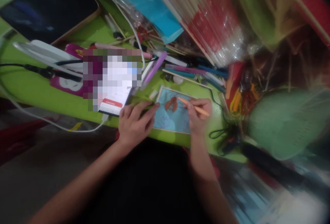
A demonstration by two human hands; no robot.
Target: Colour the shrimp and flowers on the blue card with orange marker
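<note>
A blue picture card (173,122) with a pale border lies on the green table in front of me. An orange-brown figure is coloured near its middle, with purple lines drawn below. My right hand (199,114) is closed around an orange marker (197,107), its tip at the upper part of the figure. At the card's left edge rests my left hand (136,121), fingers stretched out and holding nothing. Just beyond that hand lies a phone (113,105) with a lit screen, partly blurred out by pixelation.
Several pens and markers (185,70) lie behind the card. A dark tablet (48,9) is at the back left, near a power strip (68,83) and white cables. Plastic-wrapped sticks (203,14) fill the back. A green rounded object (286,124) stands at the right.
</note>
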